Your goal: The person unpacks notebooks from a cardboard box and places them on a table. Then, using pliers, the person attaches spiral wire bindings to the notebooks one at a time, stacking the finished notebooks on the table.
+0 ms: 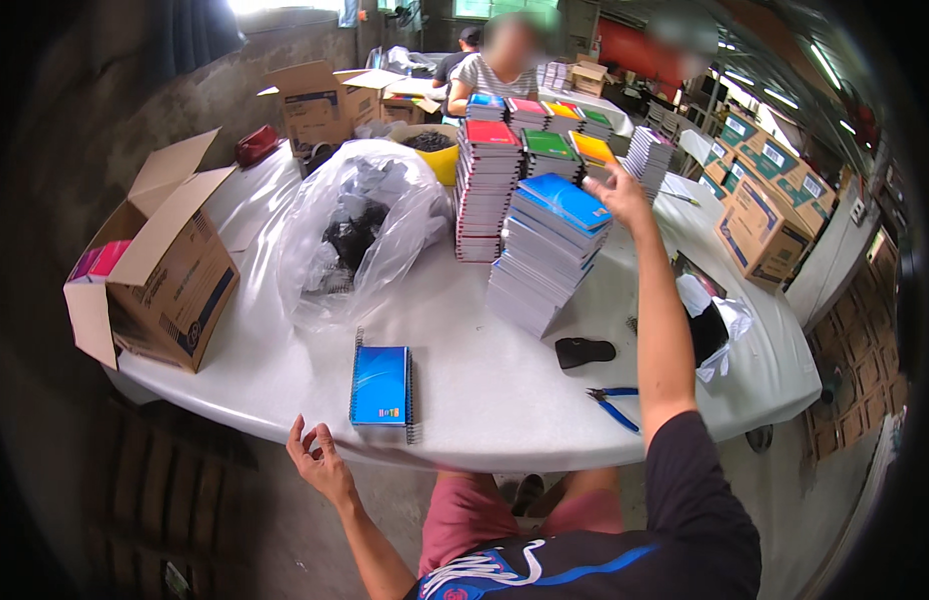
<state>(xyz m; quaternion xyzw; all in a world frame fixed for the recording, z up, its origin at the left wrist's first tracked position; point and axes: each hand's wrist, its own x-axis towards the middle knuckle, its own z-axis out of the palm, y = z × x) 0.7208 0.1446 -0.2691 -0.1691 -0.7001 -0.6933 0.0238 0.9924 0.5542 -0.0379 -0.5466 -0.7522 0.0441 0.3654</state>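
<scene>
A blue spiral notebook (380,375) lies near the table's front edge, with black wire coils along its sides. Just left of it and in front of the edge, my left hand (323,465) is empty, its fingers apart and slightly bent. My right hand (622,200) is raised at the right corner of a tall, leaning stack of blue notebooks (550,250). Its fingers are apart at the top blue cover; whether they press on it cannot be made out. Behind stand stacks with red (488,195), green (552,150) and yellow (593,150) covers.
A clear plastic bag of black coils (360,235) sits left of centre. An open carton (180,285) stands at far left. Blue-handled pliers (615,408) and a black object (585,352) lie at right. A person (497,75) is across the table; cartons (765,225) are piled at right.
</scene>
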